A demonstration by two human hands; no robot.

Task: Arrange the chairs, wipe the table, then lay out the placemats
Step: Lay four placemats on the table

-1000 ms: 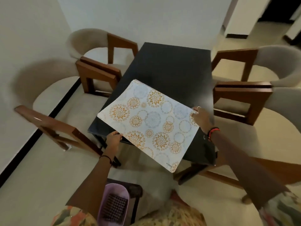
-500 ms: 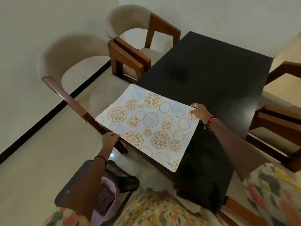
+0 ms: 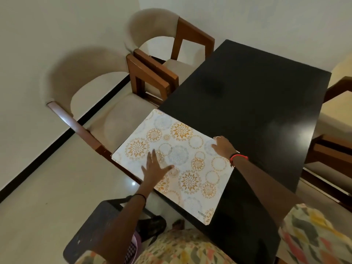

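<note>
Pale walls and a light tiled floor surround a dark rectangular table [image 3: 247, 103], seen from the head camera. 2 cushioned wooden chairs [image 3: 122, 119] stand along its left side, and part of another chair [image 3: 335, 121] shows at the right.

1 floral placemat [image 3: 190, 168] lies on the near left part of the tabletop, skewed to the table's edges. Its left corner appears to hang past the edge, above the nearer chair's arm. The left hand [image 3: 155, 169] presses flat on the mat's left half, fingers straight and spread, gripping nothing. The right hand [image 3: 223, 147], with a red band [image 3: 239, 158] at its wrist, rests on the far right corner, fingers relaxed and holding nothing. I cannot tell if the thumb hooks under the edge.

The mat is probably being squared to its seat. Uneven pressure could swing it further askew. If both palms lift while it overhangs, the smooth top may let it slide onto the chair.
</note>
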